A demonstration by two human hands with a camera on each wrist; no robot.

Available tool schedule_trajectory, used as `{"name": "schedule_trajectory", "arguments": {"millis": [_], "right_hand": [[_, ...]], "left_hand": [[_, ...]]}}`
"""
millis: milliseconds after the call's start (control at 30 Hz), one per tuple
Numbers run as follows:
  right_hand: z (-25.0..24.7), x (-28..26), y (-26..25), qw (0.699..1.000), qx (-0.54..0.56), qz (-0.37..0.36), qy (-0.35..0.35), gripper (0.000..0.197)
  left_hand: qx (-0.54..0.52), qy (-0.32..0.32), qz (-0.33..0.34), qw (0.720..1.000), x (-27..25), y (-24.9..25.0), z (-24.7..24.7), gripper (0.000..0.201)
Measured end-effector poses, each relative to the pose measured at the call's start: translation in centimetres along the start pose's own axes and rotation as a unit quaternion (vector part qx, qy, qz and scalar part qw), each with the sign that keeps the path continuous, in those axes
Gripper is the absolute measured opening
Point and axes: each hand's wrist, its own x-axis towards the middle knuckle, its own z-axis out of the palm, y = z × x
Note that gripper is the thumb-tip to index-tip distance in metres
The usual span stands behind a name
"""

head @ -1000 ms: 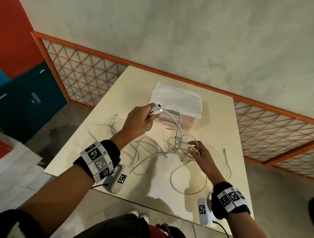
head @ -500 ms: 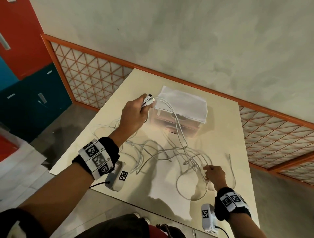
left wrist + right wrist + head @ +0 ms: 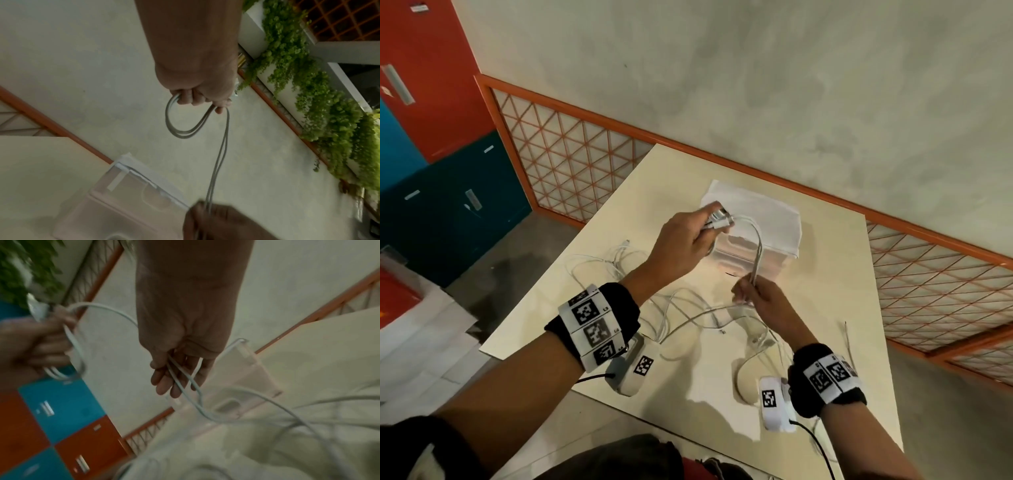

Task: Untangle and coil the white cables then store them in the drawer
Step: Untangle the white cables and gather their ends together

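My left hand [image 3: 690, 241] is raised over the table and grips the plug ends and small coiled loops [image 3: 183, 128] of white cable. A doubled strand [image 3: 756, 251] runs from it down to my right hand [image 3: 756, 298], which pinches that strand between thumb and fingers [image 3: 168, 384]. Below both hands a tangle of white cables [image 3: 688, 318] lies spread on the beige table [image 3: 842, 267]. The clear plastic drawer box [image 3: 767, 236] with a white top stands behind the hands, its drawer closed.
Loose cable ends trail left [image 3: 599, 260] and right [image 3: 847, 337] on the table. An orange lattice railing [image 3: 571, 161] and a grey wall run behind it. Blue and red cabinets [image 3: 448, 212] stand at far left. Hanging plants [image 3: 320, 100] show in the left wrist view.
My right hand has left the cables on the table and risen to the strand hanging under my left hand. The left hand keeps holding the plug ends and loops, shifted slightly right.
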Motion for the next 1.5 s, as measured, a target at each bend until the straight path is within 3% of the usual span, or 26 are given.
{"name": "schedule_trajectory", "arguments": {"millis": [67,200,333,400,500,533,567,633,700,800,933,1033,1100,1200,1333,1433,1500], "right_hand": [[0.1,-0.9,2.5,0.999,0.000,0.029,-0.031,0.029],[-0.7,-2.2,5.0,0.996,-0.057,0.049,-0.042,0.025],[-2.1,-1.8,3.9,0.996,-0.067,0.050,0.003,0.020],[-2.6,-1.4,2.6,0.994,-0.092,0.049,0.020,0.020],[-3.0,-1.0,0.6,0.982,-0.175,0.073,-0.020,0.021],[-2.9,-0.8,-0.3,0.979,-0.187,0.068,-0.041,0.021],[-2.8,-0.7,-1.5,0.979,-0.186,0.057,-0.061,0.020],[-2.6,-0.6,-3.7,0.986,-0.141,0.039,-0.080,0.019],[-2.8,-0.6,-5.4,0.995,-0.066,0.036,-0.068,0.017],[-3.3,-1.0,-5.6,0.999,-0.017,0.022,-0.045,0.009],[-2.8,-2.0,-2.8,0.996,0.076,0.053,0.000,0.037],[-3.5,-3.0,-0.7,0.988,0.118,0.065,0.080,0.015],[-4.0,-3.6,1.1,0.984,0.112,0.080,0.111,0.005],[-4.2,-4.5,4.2,0.977,0.075,0.134,0.148,0.008],[-4.5,-6.4,9.8,0.935,0.014,0.269,0.232,0.021],[-4.5,-7.5,12.5,0.907,-0.105,0.364,0.184,0.019],[-4.2,-7.5,11.3,0.878,-0.261,0.397,0.057,0.021]], "left_hand": [[0.001,0.041,-0.025,0.999,0.3,-0.4,-0.7,0.027],[0.116,0.035,-0.102,0.987,-0.9,-2.6,-0.5,0.028],[0.222,-0.064,-0.291,0.928,-2.0,-5.7,0.5,0.029],[0.237,-0.102,-0.329,0.909,-2.5,-6.4,0.7,0.040],[0.160,-0.070,-0.216,0.961,-2.5,-5.0,1.4,0.039],[0.103,-0.088,-0.167,0.977,-2.4,-4.2,1.8,0.037],[0.054,-0.137,-0.133,0.980,-2.4,-3.4,2.4,0.036],[-0.005,-0.253,-0.123,0.960,-2.4,-2.9,3.9,0.037],[-0.039,-0.299,-0.140,0.943,-2.7,-2.9,5.0,0.032],[-0.056,-0.269,-0.164,0.947,-2.4,-2.5,5.1,0.026],[-0.010,-0.167,-0.134,0.977,-1.1,-2.0,3.9,0.022],[0.029,-0.070,-0.124,0.989,-0.2,-2.8,2.5,0.037],[0.033,-0.031,-0.116,0.992,0.2,-2.8,1.4,0.032],[0.016,0.016,-0.107,0.994,0.6,-2.6,0.4,0.022],[0.010,0.073,-0.122,0.990,0.8,-2.8,-0.2,0.024],[0.000,0.098,-0.118,0.988,0.9,-2.9,-0.3,0.024],[-0.009,0.085,-0.110,0.990,0.8,-2.7,-0.2,0.029]]}}
